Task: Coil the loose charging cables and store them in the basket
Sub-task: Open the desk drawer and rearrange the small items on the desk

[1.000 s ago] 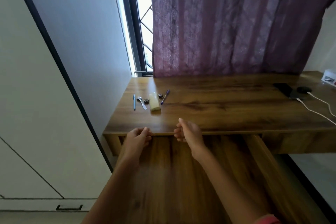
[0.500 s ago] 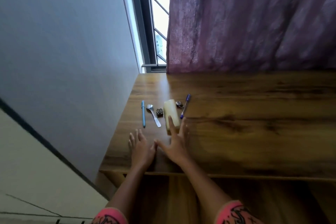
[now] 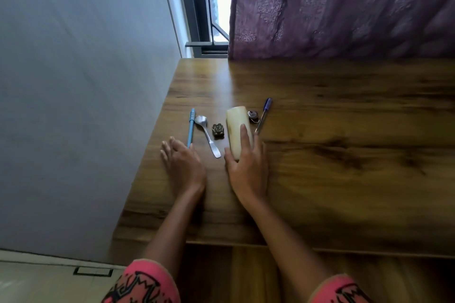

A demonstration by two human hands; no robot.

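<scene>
No charging cable and no basket show in this view. My right hand (image 3: 247,167) lies on the near end of a cream-coloured cylinder (image 3: 236,123) that rests on its side on the wooden desk (image 3: 332,155); thumb and fingers wrap its sides, the index finger stretched along its top. My left hand (image 3: 181,163) rests flat on the desk with fingers spread, holding nothing, its fingertips just short of a light blue pen (image 3: 191,126).
Beside the cylinder lie a metal spoon (image 3: 208,136), a small dark ornament (image 3: 218,129), a small round metal piece (image 3: 252,115) and a blue-capped pen (image 3: 263,114). A grey wall bounds the desk's left edge. A purple curtain (image 3: 344,7) hangs along the back.
Both hands moved from the desk's front edge forward onto the top. My right hand reached the cream cylinder and closed around it. The view shifted left; the white cables at the right left the view.
</scene>
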